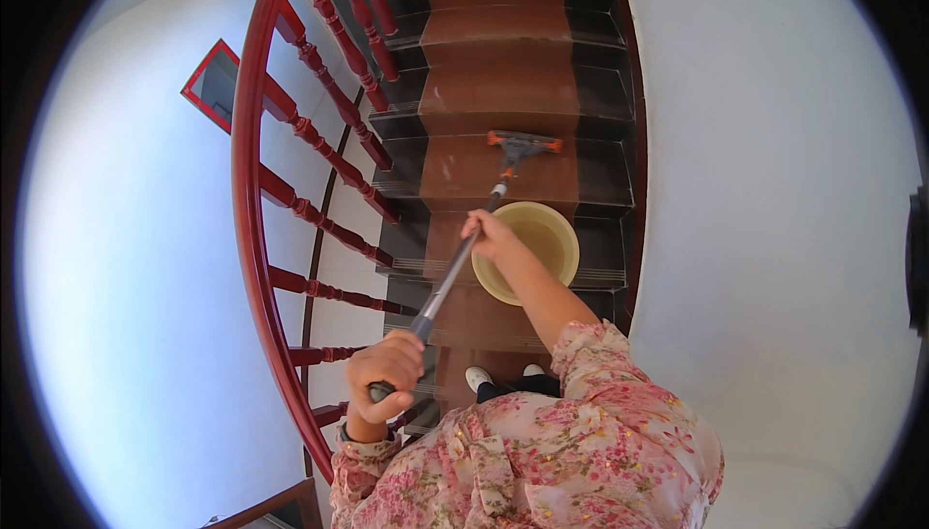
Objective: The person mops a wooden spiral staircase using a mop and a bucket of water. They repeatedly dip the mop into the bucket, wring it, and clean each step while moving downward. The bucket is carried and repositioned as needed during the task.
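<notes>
My left hand is closed round the dark grip at the near end of a telescopic mop pole. Farther up, my right hand grips the same pole near the head end. The grey and orange mop head lies across the brown middle strip of a stair tread. Below it stands a round yellow plastic basin with what looks like liquid in it, partly hidden by my right hand and forearm.
Dark stone stairs with a brown middle strip rise ahead. A red wooden handrail with turned balusters runs along the left, and a white wall along the right. A red-framed mirror or picture is beyond the rail.
</notes>
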Demonstrator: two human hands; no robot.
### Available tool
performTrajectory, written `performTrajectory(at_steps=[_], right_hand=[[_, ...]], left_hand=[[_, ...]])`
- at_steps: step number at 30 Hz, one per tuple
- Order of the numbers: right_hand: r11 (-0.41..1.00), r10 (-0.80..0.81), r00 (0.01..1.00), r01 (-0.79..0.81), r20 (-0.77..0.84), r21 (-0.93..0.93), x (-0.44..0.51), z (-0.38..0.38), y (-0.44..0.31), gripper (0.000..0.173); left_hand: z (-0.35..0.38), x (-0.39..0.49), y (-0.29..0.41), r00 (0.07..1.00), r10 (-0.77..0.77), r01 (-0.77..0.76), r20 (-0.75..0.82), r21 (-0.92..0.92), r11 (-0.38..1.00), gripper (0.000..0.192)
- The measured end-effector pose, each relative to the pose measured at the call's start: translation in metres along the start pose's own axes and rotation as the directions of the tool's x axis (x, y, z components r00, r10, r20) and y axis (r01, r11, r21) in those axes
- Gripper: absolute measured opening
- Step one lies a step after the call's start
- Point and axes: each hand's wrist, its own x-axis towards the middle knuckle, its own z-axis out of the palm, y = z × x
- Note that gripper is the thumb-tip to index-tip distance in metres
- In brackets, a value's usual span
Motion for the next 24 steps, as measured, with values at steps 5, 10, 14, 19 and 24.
performTrajectory(at_steps=[5,10,14,19,24], right_hand=[[0.987,-0.134,0.990,0.137,-0.044,0.081,-0.055,-0.030,-0.045,0.017],[0.971,-0.205,0.976,0.213,-0.080,0.109,-0.090,-0.042,-0.054,0.019],[0.963,-0.209,0.978,0.210,-0.028,0.167,-0.132,-0.005,-0.008,0.018],[0.975,-0.184,0.983,0.183,0.002,0.126,-0.161,0.008,-0.014,0.016],[0.947,-0.310,0.927,0.320,0.211,-0.016,-0.133,-0.025,-0.091,0.015]], left_hand=[[0.026,0.008,-0.023,0.991,-0.014,0.027,0.131,-0.098,0.995,0.015],[0.045,0.014,-0.012,0.995,-0.029,0.041,0.097,-0.120,0.992,0.019],[0.039,0.024,0.048,0.999,0.039,-0.038,0.002,-0.074,0.997,0.030],[0.045,0.050,0.078,0.933,0.165,-0.127,0.321,-0.136,0.983,0.028],[0.105,0.081,0.036,0.823,0.085,-0.133,0.561,0.044,0.990,0.021]])
